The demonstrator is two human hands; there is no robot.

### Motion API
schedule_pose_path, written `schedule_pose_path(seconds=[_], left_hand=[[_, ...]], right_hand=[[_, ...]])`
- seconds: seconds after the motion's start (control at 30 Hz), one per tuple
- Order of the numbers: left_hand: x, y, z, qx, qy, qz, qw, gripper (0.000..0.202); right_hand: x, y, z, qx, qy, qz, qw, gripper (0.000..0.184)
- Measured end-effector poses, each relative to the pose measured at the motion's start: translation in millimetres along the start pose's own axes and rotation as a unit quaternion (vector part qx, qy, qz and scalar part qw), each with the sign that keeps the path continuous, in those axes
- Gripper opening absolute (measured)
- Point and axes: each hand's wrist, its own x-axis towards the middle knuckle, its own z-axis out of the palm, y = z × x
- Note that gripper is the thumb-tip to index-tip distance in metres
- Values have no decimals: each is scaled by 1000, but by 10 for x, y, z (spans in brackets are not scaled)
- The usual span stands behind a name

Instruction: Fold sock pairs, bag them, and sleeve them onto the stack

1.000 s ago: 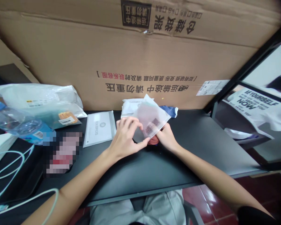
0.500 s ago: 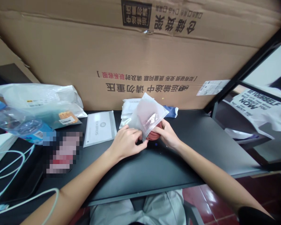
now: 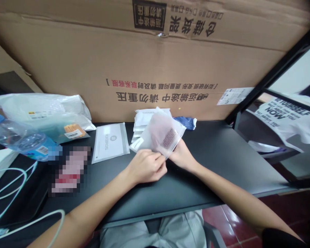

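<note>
A frosted plastic zip bag (image 3: 147, 135) is held tilted above the desk, with a folded reddish cloth item (image 3: 160, 129) showing through its translucent side. My left hand (image 3: 148, 166) is closed, its thumb and fingers pinching the bag's lower edge. On the bag's right side, my right hand (image 3: 183, 156) grips it from behind or at its opening; the bag hides those fingertips. Just behind lies a stack of similar white packets (image 3: 141, 120). Beside that stack is a blue striped piece of fabric (image 3: 187, 122). A flat printed zip bag (image 3: 111, 143) lies to the left of my hands.
A large cardboard box (image 3: 80, 65) stands along the back of the black desk (image 3: 217, 165). At left are a plastic bottle (image 3: 23, 136), a white plastic bag (image 3: 51, 106), a blurred-out flat object (image 3: 71, 168) and white cables (image 3: 23, 179). A black metal frame (image 3: 250, 96) rises at right.
The reddish cloth item stuck out of the bag's lower edge and now shows only through the plastic. My left hand has moved right and closed along that edge; the bag has turned slightly.
</note>
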Motion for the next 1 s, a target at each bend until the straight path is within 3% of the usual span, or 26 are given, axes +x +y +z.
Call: schedule_pose_path(seconds=[0.17, 0.27, 0.33, 0.4, 0.5, 0.57, 0.67, 0.73, 0.9, 1.0], left_hand=[[23, 171, 34, -51, -15, 58, 997, 24], [57, 86, -91, -96, 38, 55, 993, 16], [79, -43, -207, -123, 115, -5, 986, 8], [94, -195, -293, -148, 162, -126, 967, 5], [89, -389, -309, -251, 113, -314, 909, 23], [70, -459, -267, -352, 47, -389, 850, 40], [44, -465, -210, -492, -49, -405, 769, 53], [38, -433, -200, -552, -87, -388, 733, 55], [41, -393, -205, -581, -98, -394, 705, 59], [52, -362, -179, -580, -85, -402, 704, 59]], right_hand=[[13, -22, -75, -58, -11, 32, 998, 58], [37, -16, -97, -54, -18, 36, 998, 62], [44, 0, -101, -32, -24, 24, 999, 69], [43, 21, -102, 1, -39, 9, 999, 76], [33, 42, -96, 43, -58, -4, 997, 77], [25, 46, -92, 50, -51, -5, 997, 76], [13, 51, -108, 33, -39, -5, 999, 74], [3, 55, -138, 21, -46, -8, 999, 68], [-6, 54, -208, 61, -117, 24, 991, 66], [-9, 89, -175, 44, -86, 23, 995, 63]])
